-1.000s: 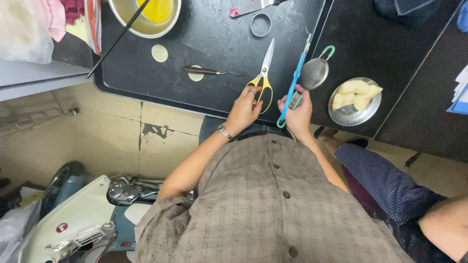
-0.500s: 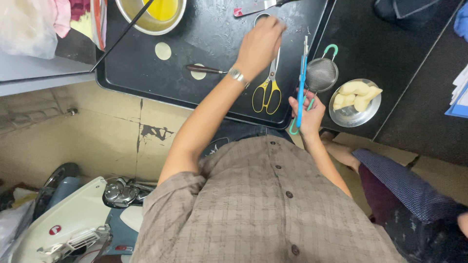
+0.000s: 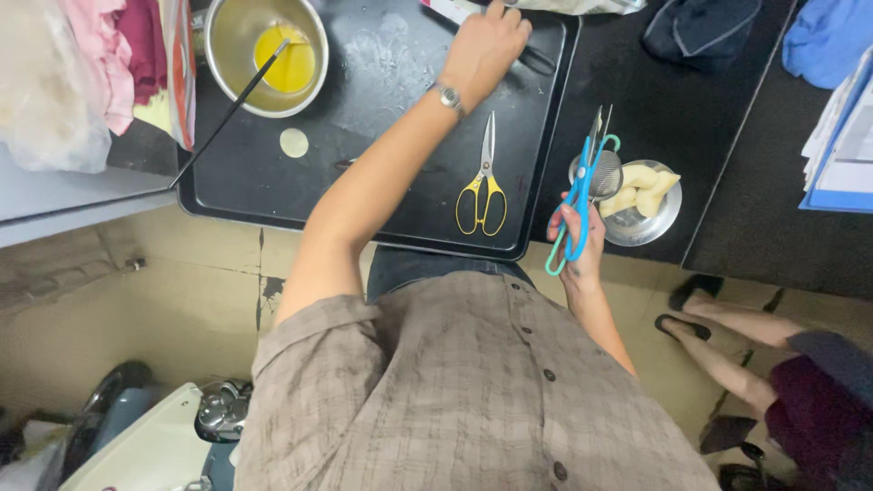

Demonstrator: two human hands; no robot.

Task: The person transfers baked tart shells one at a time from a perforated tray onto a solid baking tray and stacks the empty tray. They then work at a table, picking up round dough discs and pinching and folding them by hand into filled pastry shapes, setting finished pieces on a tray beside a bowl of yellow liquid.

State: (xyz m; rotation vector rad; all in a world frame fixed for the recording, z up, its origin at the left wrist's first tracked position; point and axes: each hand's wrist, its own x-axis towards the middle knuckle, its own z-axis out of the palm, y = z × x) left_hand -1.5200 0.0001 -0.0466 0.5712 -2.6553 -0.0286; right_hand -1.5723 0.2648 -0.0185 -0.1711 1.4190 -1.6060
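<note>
A clear plastic bag (image 3: 50, 86), whitish and crumpled, is seen at the upper left edge, beside pink and red cloth. At the top edge, behind the black tray (image 3: 227, 195), the lower rim of a crinkled packet (image 3: 582, 5) is visible, pale with dark marks. At the right edge a blue folder (image 3: 841, 150) holding white papers is seen. No screens or signs are shown.
</note>
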